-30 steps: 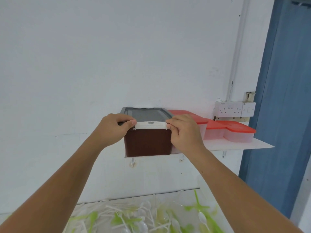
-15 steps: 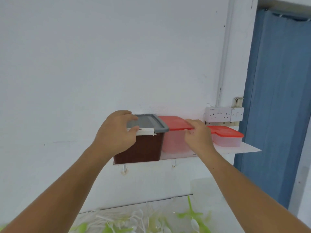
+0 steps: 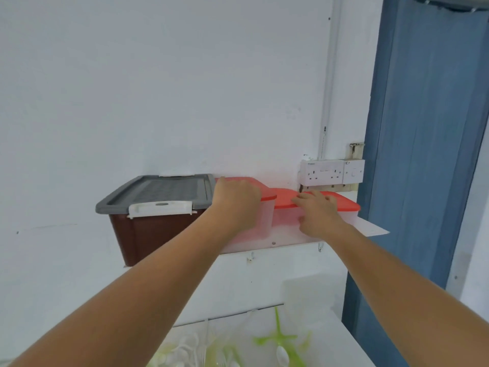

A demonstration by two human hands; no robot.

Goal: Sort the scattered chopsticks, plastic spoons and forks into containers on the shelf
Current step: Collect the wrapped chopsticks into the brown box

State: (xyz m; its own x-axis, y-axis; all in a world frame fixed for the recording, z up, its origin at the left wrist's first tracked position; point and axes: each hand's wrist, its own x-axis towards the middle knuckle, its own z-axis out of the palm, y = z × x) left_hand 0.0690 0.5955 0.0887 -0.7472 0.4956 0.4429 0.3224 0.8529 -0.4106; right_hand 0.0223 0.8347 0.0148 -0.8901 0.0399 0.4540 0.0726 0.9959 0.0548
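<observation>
Three containers stand on a white wall shelf [image 3: 371,229]. At the left is a brown box [image 3: 148,235] under a grey lid [image 3: 158,192] with a white latch. My left hand [image 3: 235,203] grips the top of the middle clear container [image 3: 266,217], fingers curled over its red lid [image 3: 267,196]. My right hand [image 3: 317,214] holds the front edge of the red lid [image 3: 346,203] on the right clear container, fingers on top and thumb below. Green and white plastic cutlery [image 3: 280,340] lies on the white table below, blurred.
White wall sockets [image 3: 330,172] sit just above the shelf's right end. A blue folding door [image 3: 423,154] stands at the right. The shelf rests on small metal brackets [image 3: 249,258]. The brown box overhangs the shelf's left end.
Both hands left the brown box's latch and moved right: my left hand to the middle red-lidded container, my right hand to the right one. The view turned right.
</observation>
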